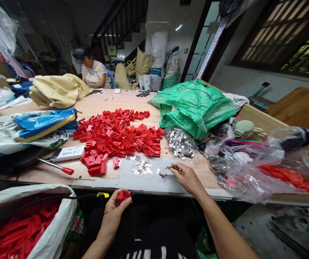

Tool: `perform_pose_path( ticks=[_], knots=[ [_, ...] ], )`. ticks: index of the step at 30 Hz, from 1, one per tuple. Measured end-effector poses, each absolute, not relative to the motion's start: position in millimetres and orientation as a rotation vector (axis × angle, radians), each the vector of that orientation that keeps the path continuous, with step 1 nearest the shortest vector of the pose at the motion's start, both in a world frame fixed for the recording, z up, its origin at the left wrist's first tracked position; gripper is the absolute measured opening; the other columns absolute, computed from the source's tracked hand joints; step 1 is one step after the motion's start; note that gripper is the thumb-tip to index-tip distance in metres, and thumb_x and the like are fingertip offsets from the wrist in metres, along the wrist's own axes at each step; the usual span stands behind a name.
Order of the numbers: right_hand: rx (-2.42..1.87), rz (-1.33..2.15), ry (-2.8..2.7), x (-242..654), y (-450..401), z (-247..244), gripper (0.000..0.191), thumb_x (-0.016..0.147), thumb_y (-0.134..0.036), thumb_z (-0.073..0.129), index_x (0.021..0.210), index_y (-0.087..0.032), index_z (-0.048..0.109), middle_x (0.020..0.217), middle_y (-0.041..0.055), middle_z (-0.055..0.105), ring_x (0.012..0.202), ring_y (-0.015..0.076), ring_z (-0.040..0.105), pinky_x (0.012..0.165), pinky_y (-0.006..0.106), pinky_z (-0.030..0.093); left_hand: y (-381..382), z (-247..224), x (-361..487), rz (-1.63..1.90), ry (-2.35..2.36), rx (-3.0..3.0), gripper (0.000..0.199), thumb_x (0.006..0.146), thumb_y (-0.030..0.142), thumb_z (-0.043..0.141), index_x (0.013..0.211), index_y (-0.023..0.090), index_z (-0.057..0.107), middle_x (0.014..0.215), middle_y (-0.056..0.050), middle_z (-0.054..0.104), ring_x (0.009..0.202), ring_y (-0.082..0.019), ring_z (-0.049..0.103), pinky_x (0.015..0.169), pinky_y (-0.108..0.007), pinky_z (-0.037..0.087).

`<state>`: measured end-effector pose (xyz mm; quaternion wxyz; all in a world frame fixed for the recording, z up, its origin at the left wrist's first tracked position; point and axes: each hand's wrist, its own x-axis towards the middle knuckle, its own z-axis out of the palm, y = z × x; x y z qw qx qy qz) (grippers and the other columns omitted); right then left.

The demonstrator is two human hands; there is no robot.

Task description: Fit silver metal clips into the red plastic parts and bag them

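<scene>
My left hand [114,210] is closed around a red plastic part [123,196], just in front of the table's near edge. Over the grey sheet [133,182], my right hand [185,176] pinches a thin tool with a yellow-and-black handle [180,172]. Its tip is too small to make out. Small dark metal pieces [163,175] lie left of that hand, and a patch of flat silvery pieces [142,167] is further left on the sheet. Behind the sheet spreads a large heap of red plastic parts [114,135].
A green woven bag [194,102] and clear bags of metal pieces [180,143] lie on the right. An open sack of red parts [70,192] stands at lower left, near a red-tipped lever [67,170]. A person [93,70] sits across the table.
</scene>
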<state>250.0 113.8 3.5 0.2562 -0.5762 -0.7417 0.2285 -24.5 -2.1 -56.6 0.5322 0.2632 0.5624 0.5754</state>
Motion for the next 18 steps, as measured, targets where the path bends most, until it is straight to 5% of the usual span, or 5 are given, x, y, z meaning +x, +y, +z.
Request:
perform_pose_path(
  ticks=[18],
  knots=[
    [-1.743, 0.419, -2.131, 226.7, 120.3, -16.4, 0.007, 0.083, -0.025, 0.055, 0.088, -0.022, 0.06, 0.091, 0.002, 0.064, 0.083, 0.0181, 0.059, 0.069, 0.026, 0.04, -3.4, -50.7, -24.1, 1.281, 1.269, 0.738, 0.037, 0.066, 0.033, 0.077, 0.097, 0.018, 0.065, 0.092, -0.004, 0.07, 0.087, -0.017, 0.063, 0.081, -0.024, 0.049]
  ],
)
